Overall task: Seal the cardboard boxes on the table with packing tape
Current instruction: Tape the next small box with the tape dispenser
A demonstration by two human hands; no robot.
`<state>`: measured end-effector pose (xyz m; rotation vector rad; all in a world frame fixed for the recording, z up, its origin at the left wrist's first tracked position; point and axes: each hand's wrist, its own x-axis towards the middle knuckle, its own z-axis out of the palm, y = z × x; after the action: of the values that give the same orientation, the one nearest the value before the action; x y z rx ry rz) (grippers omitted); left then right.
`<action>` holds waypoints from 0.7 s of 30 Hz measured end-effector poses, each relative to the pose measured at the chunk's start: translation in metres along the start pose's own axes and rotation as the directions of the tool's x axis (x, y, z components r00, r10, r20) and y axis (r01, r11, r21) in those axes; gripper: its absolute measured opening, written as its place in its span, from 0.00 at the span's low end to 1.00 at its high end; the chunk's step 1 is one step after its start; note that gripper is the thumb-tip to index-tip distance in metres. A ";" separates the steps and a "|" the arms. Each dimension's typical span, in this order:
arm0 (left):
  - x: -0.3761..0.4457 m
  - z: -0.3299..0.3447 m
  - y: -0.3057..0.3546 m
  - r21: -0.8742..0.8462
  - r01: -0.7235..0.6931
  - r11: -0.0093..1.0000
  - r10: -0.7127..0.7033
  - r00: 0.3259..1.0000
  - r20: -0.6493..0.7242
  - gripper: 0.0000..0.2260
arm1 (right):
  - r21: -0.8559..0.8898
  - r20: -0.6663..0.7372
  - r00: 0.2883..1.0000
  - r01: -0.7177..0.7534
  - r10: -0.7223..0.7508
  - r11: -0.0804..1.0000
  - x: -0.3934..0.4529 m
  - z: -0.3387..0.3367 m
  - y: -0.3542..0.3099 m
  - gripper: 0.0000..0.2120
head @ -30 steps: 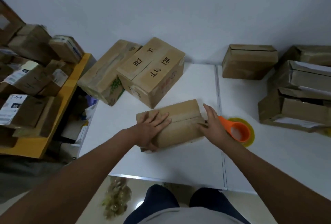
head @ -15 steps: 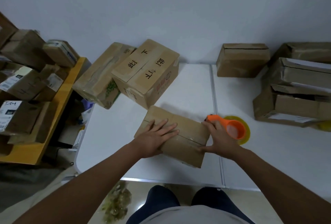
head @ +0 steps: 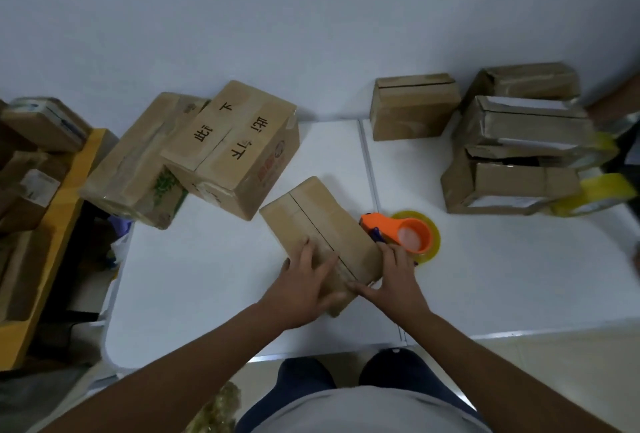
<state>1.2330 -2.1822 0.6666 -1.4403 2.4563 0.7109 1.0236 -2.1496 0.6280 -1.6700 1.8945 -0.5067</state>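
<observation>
A small flat cardboard box [head: 311,217] lies on the white table [head: 207,276] in front of me, its centre seam running away from me at a slant. My left hand [head: 304,280] rests flat on the box's near end with fingers spread. My right hand [head: 391,276] touches the box's near right corner, fingers straight along its edge. An orange tape dispenser [head: 398,230] with a yellowish tape roll [head: 431,235] lies on the table just right of the box, beyond my right hand.
Two bigger boxes [head: 235,148] stand at the back left. One box [head: 412,106] and a stack of boxes [head: 519,155] occupy the back right, with yellow tape rolls [head: 602,193] beside them. A yellow shelf [head: 59,217] full of parcels is at the left.
The small box has turned clockwise under my hands, so its seam now points away from me. My right hand slid from the box's right end to its near corner.
</observation>
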 end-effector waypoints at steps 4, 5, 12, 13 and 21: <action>0.006 0.006 -0.006 0.102 -0.054 0.993 0.052 0.998 0.023 0.45 | 0.065 -0.034 0.999 0.010 -0.008 0.998 -0.007 0.006 0.001 0.35; 0.009 0.002 -0.013 0.129 -0.067 0.989 0.065 0.998 0.019 0.45 | 0.115 -0.013 1.000 0.010 -0.009 0.993 -0.006 0.007 -0.001 0.33; 0.020 -0.006 -0.055 0.061 -0.053 0.997 0.061 0.990 -0.127 0.34 | 0.297 0.068 0.998 -0.009 -0.012 0.955 0.023 0.007 -0.014 0.22; 0.021 -0.004 -0.057 0.041 -0.071 0.997 0.076 0.986 -0.147 0.34 | 0.269 0.036 0.999 -0.022 0.013 0.963 0.027 0.004 -0.007 0.20; 0.020 0.010 -0.061 -0.075 -0.094 0.993 0.069 0.954 -0.291 0.30 | -0.039 0.005 0.964 -0.266 0.266 0.963 0.059 -0.012 0.046 0.24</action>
<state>1.2744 -2.2175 0.6318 -1.5823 2.7491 0.6752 0.9762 -2.2018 0.5992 -1.4070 2.0912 -0.3542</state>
